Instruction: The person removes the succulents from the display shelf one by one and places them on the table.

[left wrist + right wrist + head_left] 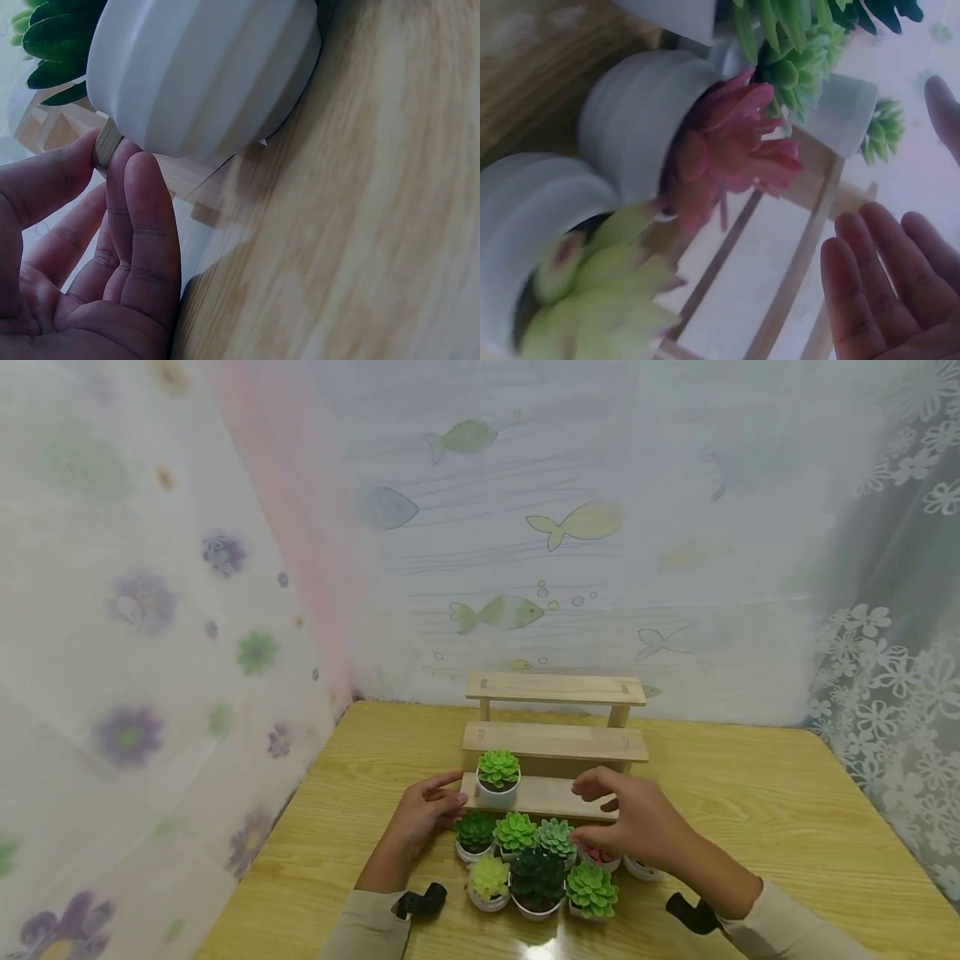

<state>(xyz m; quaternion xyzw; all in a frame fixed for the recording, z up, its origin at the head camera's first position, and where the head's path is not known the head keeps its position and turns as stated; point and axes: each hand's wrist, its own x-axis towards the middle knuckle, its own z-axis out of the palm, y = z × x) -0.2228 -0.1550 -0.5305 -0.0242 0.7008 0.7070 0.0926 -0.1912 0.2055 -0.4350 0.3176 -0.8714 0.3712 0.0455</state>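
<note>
My left hand (422, 814) is at the left end of a three-tier wooden plant stand (555, 741). In the left wrist view its thumb and forefinger pinch the end of a wooden board (107, 142), close beside a ribbed white pot (202, 75). On the lowest tier's left part stands a bright green potted succulent (498, 770). My right hand (637, 814) hovers with parted, bent fingers and nothing in them, over the right of the lowest tier. Below it are a pink succulent (731, 146) and a pale yellow-green succulent (600, 292), both in white pots.
Several potted succulents crowd together before the stand, among them a dark green one (537, 877), a yellow-green one (488, 878) and a light green one (592, 889). The wooden table (720, 793) meets a fish-printed curtain (600, 593) behind and a flowered one (150, 677) at left.
</note>
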